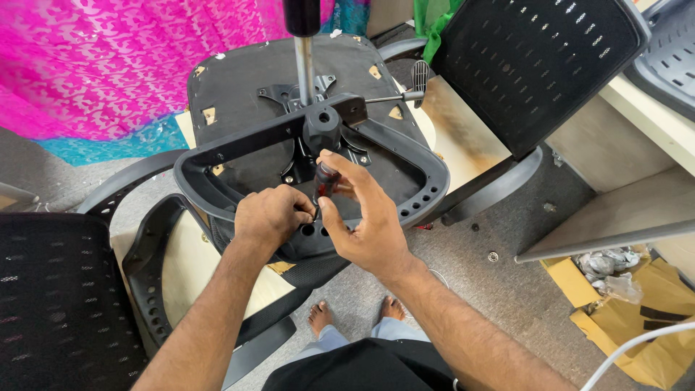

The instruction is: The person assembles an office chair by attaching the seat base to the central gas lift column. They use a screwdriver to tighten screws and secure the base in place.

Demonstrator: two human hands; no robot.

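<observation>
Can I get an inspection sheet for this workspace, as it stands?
Surface: grey carpet, small bits scattered.
Job's things: upturned chair seat with gas rod; black frame laid across it; dark-red-handled tool over the frame.
Clutter: screw or washer on the carpet; cardboard with crumpled plastic.
Hands: left hand on the frame; right hand grips the tool.
Cables: white cable.
Surroundings: mesh backrests, pink cloth, desk.

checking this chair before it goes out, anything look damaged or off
Yes. The upturned seat underside has torn patches along its edges, pale material showing through the black covering. A loose washer and bits of debris lie on the carpet. The right hand holds a screwdriver.
</observation>
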